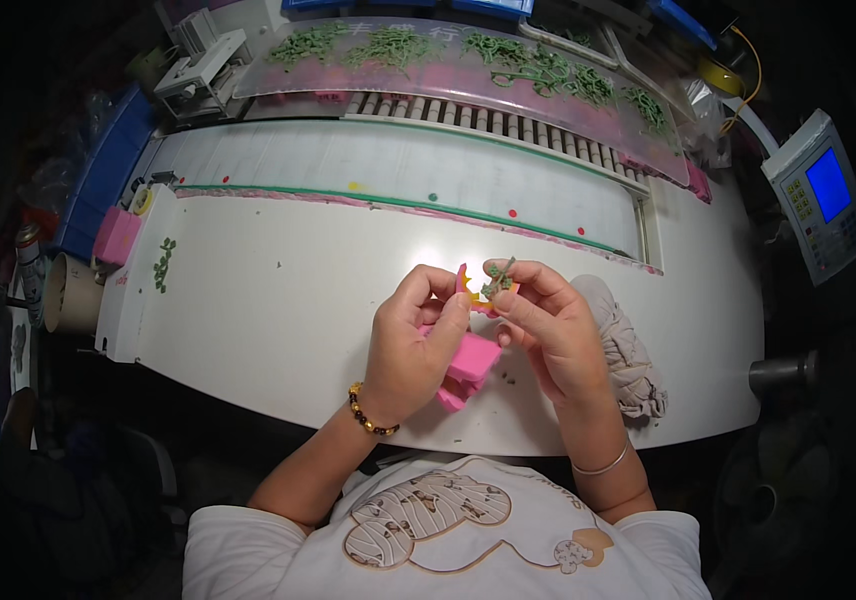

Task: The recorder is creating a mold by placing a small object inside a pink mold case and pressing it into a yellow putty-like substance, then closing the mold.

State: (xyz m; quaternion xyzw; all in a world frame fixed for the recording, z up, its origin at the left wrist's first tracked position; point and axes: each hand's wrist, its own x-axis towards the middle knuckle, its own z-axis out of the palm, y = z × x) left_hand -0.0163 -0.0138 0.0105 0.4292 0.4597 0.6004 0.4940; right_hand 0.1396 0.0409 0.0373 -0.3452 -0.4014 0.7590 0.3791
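Note:
Over the near middle of the white table, my left hand (pixel 410 345) is closed, thumb and fingers pinching a curved pink piece with a yellow inner edge (pixel 463 284). My right hand (pixel 563 335) pinches a small branched green piece (pixel 499 279) beside it. The right end of the pink piece appears to reach that hand's fingers too. Beneath my left hand sits a pink block (pixel 475 357), partly covered by the fingers. A few dark crumbs lie on the table to its right.
Crumpled grey fabric (pixel 628 350) lies right of my right hand. Beyond the table runs a white belt (pixel 348 160) with green edging, then rollers (pixel 488 122). A clear sheet (pixel 438 75) bears green clusters. A control panel (pixel 823 195) stands right; green bits (pixel 164 264) lie left.

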